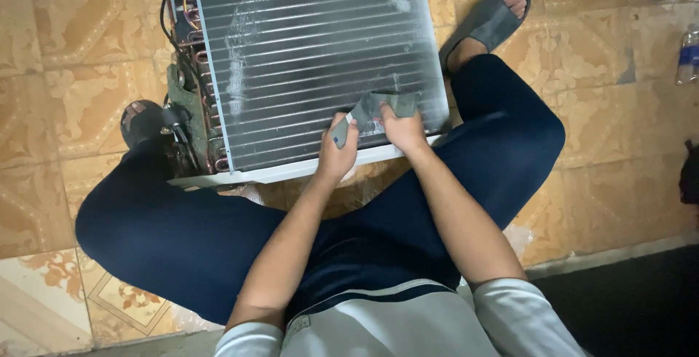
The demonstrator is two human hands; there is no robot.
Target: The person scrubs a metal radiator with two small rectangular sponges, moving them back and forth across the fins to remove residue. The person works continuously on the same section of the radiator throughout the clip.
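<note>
- The person sits on a patterned tile floor (80,44) with knees spread, and a finned coil unit (313,51) lies flat between the legs, its white bottom edge pulled in close to the lap.
- Left hand (337,152) is curled shut around one end of a grey folded strip (378,106), looks like tape or a thin pad, right at the coil's near edge.
- Right hand (403,128) pinches the other end of the same strip, fingers closed over it, just beside the left hand, both pressed on the fins near the bottom right corner.
- The strip lies across the fins, just above the white frame edge.
- Copper tube bends (195,29) and dark wires run down the coil's left edge, tight against the left foot in a dark sandal (142,120).
- Right foot in a grey slide (489,21) sits just off the coil's right edge.
- Open floor left of the coil and out to the right; a plastic bottle (687,55) stands at the far right edge, well apart.
- A dark mat (633,299) covers the lower right corner.
</note>
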